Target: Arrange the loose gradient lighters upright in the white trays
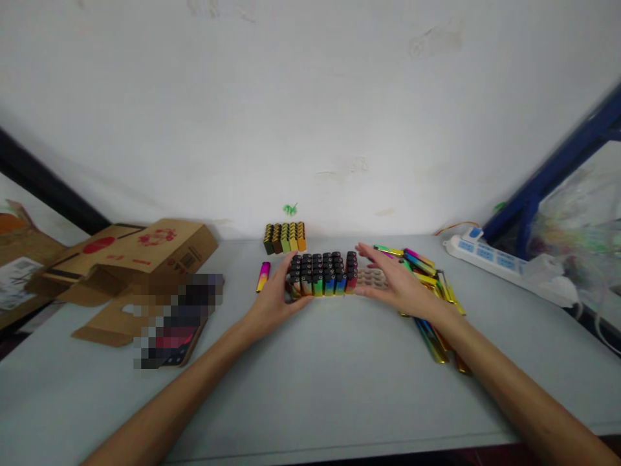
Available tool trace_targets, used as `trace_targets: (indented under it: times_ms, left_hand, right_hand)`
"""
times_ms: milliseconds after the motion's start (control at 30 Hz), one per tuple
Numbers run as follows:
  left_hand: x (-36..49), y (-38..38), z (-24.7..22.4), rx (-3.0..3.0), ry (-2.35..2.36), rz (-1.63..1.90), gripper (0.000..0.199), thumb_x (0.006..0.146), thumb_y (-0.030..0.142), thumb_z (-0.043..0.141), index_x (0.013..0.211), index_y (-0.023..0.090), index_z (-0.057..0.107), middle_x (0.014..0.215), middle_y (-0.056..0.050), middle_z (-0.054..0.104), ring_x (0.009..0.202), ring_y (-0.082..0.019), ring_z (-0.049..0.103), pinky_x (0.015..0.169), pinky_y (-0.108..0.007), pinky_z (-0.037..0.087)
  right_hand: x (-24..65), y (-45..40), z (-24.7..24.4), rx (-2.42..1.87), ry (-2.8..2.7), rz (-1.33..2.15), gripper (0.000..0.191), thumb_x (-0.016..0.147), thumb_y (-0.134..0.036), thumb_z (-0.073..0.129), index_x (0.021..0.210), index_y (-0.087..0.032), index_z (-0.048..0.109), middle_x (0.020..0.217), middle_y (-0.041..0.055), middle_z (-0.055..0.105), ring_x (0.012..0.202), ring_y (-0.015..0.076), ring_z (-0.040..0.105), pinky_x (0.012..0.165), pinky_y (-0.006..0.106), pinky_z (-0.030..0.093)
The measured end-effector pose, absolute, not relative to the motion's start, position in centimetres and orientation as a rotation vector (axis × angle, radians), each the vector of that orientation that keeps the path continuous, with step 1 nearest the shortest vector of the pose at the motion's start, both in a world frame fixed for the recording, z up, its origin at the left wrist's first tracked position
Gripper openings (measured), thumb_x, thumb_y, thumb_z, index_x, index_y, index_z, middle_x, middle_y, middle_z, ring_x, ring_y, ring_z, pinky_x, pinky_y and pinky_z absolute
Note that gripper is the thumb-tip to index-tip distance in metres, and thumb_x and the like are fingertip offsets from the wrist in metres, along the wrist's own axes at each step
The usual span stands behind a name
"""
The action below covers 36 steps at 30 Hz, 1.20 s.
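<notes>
Rows of upright lighters with black tops [317, 275] stand in the middle of the table, their bodies brown, green, blue and red. Around their left end curves my left hand [274, 294], thumb in front and fingers behind, gripping the block. My right hand [395, 281] is spread apart at the right end, over a pale holder with round hollows [372, 279], and holds nothing. A single pink and yellow lighter [262, 277] lies left of my left hand. Loose shiny coloured lighters or sleeves [429, 333] lie beside and beyond my right hand, partly hidden by it.
Gold-topped lighters [285, 238] stand in rows near the wall. Opened cardboard boxes [165, 249] and a phone-like object, partly pixelated [187, 346], lie at the left. At the right is a white power strip [509, 265] with cables, near a blue frame [528, 194].
</notes>
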State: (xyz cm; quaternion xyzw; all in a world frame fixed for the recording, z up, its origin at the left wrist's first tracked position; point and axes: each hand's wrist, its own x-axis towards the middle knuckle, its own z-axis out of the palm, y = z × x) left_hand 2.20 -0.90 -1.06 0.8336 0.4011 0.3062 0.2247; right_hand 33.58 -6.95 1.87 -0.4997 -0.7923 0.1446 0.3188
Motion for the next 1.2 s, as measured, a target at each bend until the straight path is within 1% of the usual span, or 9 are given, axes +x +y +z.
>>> trace_targets:
  times_ms: [67, 133, 233, 333, 433, 633, 767, 1000, 1200]
  left_hand:
    - [2.2, -0.8, -1.2, 2.303, 1.105, 0.846, 0.099, 0.084, 0.034, 0.08, 0.164, 0.024, 0.022, 0.16, -0.014, 0.049, 0.147, -0.033, 0.05, 0.123, -0.053, 0.042]
    - [2.2, -0.8, -1.3, 2.309, 1.099, 0.853, 0.098, 0.084, 0.034, 0.08, 0.163, 0.025, 0.023, 0.162, -0.014, 0.046, 0.149, -0.033, 0.048, 0.124, -0.053, 0.041]
    - [2.2, -0.7, -1.4, 2.305, 1.089, 0.859, 0.096, 0.084, 0.033, 0.079, 0.162, 0.025, 0.024, 0.162, -0.014, 0.047, 0.149, -0.031, 0.048, 0.125, -0.051, 0.04]
    - [2.2, -0.8, -1.3, 2.304, 1.083, 0.861, 0.096, 0.084, 0.032, 0.079, 0.162, 0.023, 0.024, 0.161, -0.014, 0.047, 0.148, -0.031, 0.048, 0.125, -0.051, 0.039]
    - [2.2, -0.9, -1.1, 2.304, 1.094, 0.855, 0.097, 0.084, 0.031, 0.079, 0.162, 0.022, 0.024, 0.161, -0.015, 0.047, 0.149, -0.032, 0.048, 0.125, -0.052, 0.039]
    - [2.3, -1.0, -0.9, 2.308, 1.118, 0.83, 0.1, 0.083, 0.034, 0.08, 0.164, 0.023, 0.022, 0.162, -0.015, 0.047, 0.149, -0.035, 0.047, 0.123, -0.054, 0.04]
    - [2.3, -1.0, -0.9, 2.297, 1.114, 0.829, 0.099, 0.084, 0.036, 0.079, 0.164, 0.023, 0.022, 0.162, -0.015, 0.047, 0.147, -0.035, 0.048, 0.122, -0.053, 0.043]
    - [2.3, -1.0, -0.9, 2.297, 1.116, 0.83, 0.098, 0.085, 0.038, 0.078, 0.164, 0.023, 0.023, 0.162, -0.014, 0.046, 0.147, -0.033, 0.049, 0.124, -0.053, 0.039]
    - [2.2, -1.0, -0.9, 2.292, 1.112, 0.831, 0.098, 0.085, 0.036, 0.078, 0.164, 0.023, 0.022, 0.158, -0.014, 0.05, 0.146, -0.032, 0.051, 0.125, -0.052, 0.04]
  right_hand:
    - [32.7, -6.4, 1.1, -1.31, -2.092, 0.415, 0.091, 0.091, -0.054, 0.074, 0.166, -0.025, 0.03, 0.157, 0.0184, 0.054, 0.14, 0.036, 0.057, 0.111, 0.055, 0.052]
    - [32.3, -5.9, 0.6, -1.343, -2.07, 0.423, 0.091, 0.09, -0.054, 0.076, 0.164, -0.023, 0.034, 0.147, 0.0191, 0.062, 0.128, 0.036, 0.065, 0.107, 0.056, 0.054]
    - [32.2, -5.4, 0.3, -1.396, -1.987, 0.44, 0.088, 0.086, -0.053, 0.08, 0.159, -0.021, 0.043, 0.135, 0.0178, 0.069, 0.104, 0.0312, 0.073, 0.093, 0.051, 0.061]
    - [32.1, -5.3, 0.4, -1.389, -1.924, 0.52, 0.082, 0.085, -0.052, 0.081, 0.154, -0.02, 0.049, 0.129, 0.0167, 0.072, 0.088, 0.0258, 0.074, 0.08, 0.044, 0.063]
    - [32.1, -5.3, 0.5, -1.32, -1.853, 0.652, 0.079, 0.084, -0.051, 0.081, 0.15, -0.02, 0.051, 0.117, 0.0129, 0.076, 0.081, 0.0226, 0.074, 0.072, 0.039, 0.064]
    - [32.4, -5.5, 0.3, -1.185, -1.638, 0.816, 0.066, 0.081, -0.048, 0.085, 0.138, -0.023, 0.062, 0.084, 0.0018, 0.074, 0.075, 0.0203, 0.074, 0.075, 0.037, 0.066]
    - [32.7, -5.6, 0.0, -1.214, -1.619, 0.813, 0.053, 0.08, -0.049, 0.085, 0.122, -0.021, 0.071, 0.091, 0.0051, 0.076, 0.074, 0.0196, 0.074, 0.073, 0.037, 0.067]
    - [33.9, -6.3, 0.8, -1.256, -1.721, 0.704, 0.047, 0.086, -0.051, 0.079, 0.123, -0.022, 0.075, 0.118, 0.01, 0.078, 0.094, 0.026, 0.077, 0.085, 0.042, 0.067]
    - [38.4, -7.4, 2.7, -1.536, -1.843, 0.325, 0.046, 0.095, -0.05, 0.068, 0.129, -0.02, 0.073, 0.126, 0.0129, 0.077, 0.111, 0.0329, 0.074, 0.098, 0.05, 0.061]
